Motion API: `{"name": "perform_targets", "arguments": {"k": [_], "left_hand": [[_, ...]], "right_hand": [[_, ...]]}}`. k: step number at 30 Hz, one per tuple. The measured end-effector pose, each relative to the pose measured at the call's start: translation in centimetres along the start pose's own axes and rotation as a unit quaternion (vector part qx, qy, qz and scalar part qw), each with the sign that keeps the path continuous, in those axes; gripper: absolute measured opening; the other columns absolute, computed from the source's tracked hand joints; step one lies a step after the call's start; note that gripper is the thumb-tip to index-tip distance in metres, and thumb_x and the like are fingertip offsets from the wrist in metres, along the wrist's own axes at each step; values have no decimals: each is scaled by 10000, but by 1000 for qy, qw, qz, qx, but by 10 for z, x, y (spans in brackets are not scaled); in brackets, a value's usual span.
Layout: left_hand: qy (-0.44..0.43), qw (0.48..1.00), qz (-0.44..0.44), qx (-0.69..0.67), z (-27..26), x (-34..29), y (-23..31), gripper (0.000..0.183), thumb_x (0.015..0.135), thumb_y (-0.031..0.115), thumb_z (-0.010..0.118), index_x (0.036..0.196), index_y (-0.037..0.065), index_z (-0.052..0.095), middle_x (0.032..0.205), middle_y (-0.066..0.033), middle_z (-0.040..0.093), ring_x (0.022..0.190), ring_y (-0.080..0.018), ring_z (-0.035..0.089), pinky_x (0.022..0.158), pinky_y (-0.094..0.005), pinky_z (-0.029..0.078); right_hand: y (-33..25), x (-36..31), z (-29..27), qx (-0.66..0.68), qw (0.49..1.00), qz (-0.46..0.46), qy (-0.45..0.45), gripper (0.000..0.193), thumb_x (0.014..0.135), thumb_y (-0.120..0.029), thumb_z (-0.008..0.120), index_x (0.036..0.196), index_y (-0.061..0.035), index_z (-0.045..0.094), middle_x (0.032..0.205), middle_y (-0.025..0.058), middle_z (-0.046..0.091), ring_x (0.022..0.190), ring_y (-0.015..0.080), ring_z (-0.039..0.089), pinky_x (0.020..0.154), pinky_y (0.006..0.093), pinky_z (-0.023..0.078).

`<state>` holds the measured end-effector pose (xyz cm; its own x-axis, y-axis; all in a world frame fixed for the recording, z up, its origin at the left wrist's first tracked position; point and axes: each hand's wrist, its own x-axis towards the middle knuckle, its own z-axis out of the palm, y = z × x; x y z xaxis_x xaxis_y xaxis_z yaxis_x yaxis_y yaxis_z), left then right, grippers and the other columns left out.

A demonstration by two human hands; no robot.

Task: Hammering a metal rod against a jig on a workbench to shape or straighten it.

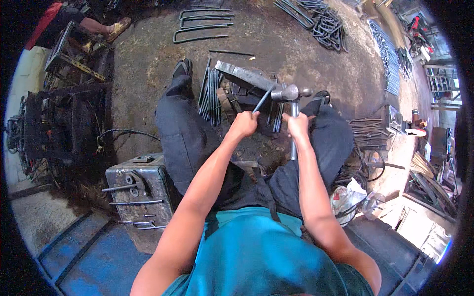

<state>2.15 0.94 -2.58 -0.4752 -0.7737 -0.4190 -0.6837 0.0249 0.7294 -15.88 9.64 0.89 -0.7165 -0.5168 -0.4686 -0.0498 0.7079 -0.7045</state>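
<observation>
My left hand [244, 123] is closed around a metal rod [263, 100], which slants up and right to the end of a thick steel bar [243, 75]. In my right hand [298, 125] is the handle of a hammer [295, 109], its fingers wrapped around it. The hammer's head [291, 92] is at the rod's upper end and partly covers it; whether they touch I cannot tell. Left of the steel bar lies a bundle of straight rods [211, 96]. More rods [277, 117] lie between my two hands, partly hidden.
Bent U-shaped rods [202, 37] lie on the floor ahead, with a tangled heap of bent rods [328, 30] farther right. A worn metal box [140, 182] stands by my left leg. Cables [368, 167] and a white plastic bag [349, 195] are at the right. Another person's foot [118, 28] shows far left.
</observation>
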Motion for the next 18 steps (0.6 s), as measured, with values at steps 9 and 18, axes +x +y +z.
{"name": "perform_targets", "arguments": {"k": [9, 18], "left_hand": [[-6, 1000, -4, 13, -6, 1, 3, 560, 972, 432, 439, 906, -86, 640, 941, -346, 614, 961, -503, 584, 858, -541, 452], [42, 997, 4, 72, -2, -1, 7, 434, 960, 354, 471, 928, -31, 668, 909, -309, 645, 930, -467, 625, 836, -533, 495]], "right_hand": [[-38, -11, -23, 5, 995, -7, -96, 234, 748, -94, 758, 674, -52, 539, 547, 28, 526, 421, 132, 493, 383, 336, 373], [-270, -84, -144, 128, 924, -361, 21, 268, 769, -209, 775, 843, -51, 572, 595, -19, 499, 458, 59, 407, 435, 208, 291]]}}
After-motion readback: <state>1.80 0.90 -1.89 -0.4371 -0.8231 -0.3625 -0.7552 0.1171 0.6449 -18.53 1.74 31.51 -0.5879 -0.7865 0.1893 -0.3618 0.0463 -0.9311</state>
